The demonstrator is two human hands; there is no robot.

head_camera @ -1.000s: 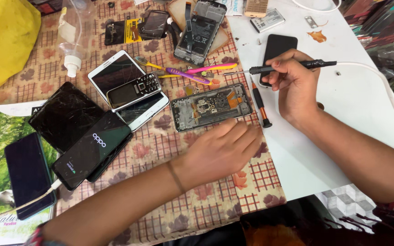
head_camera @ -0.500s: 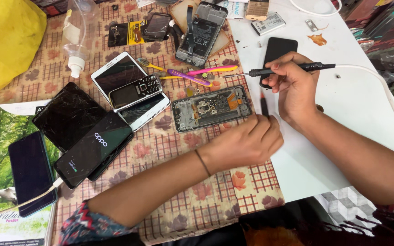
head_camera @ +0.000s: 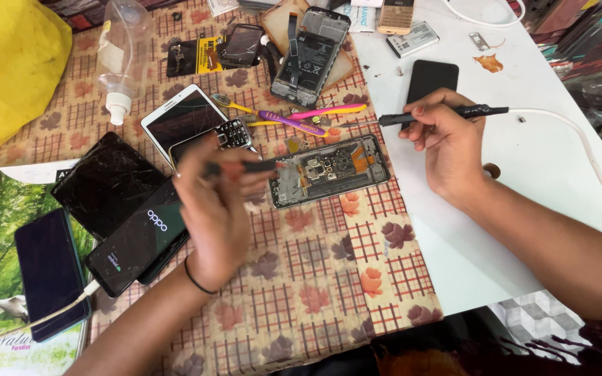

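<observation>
Here left hand [head_camera: 216, 209] grips blurred red-handled screwdriver [head_camera: 242, 167] beside opened black phone chassis [head_camera: 330, 170] on checked cloth; right hand [head_camera: 447, 139] fingers pinch corded black soldering pen [head_camera: 444, 115]. Risk: tip slipping could gouge board.

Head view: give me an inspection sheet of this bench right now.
Surface: checked leaf-pattern cloth beside a white table.
Job's things: opened phone, circuit board exposed; black corded tool; small dark tool, blurred.
Clutter: cracked screen, lit phone, keypad phone, toothbrushes, plastic bottle, yellow bag.
Hands: left hand grips the small dark tool; right hand grips the black corded tool.
Cables: white cord from the tool; charging cable in the lit phone.
Surroundings: nothing seen clearly.
</observation>
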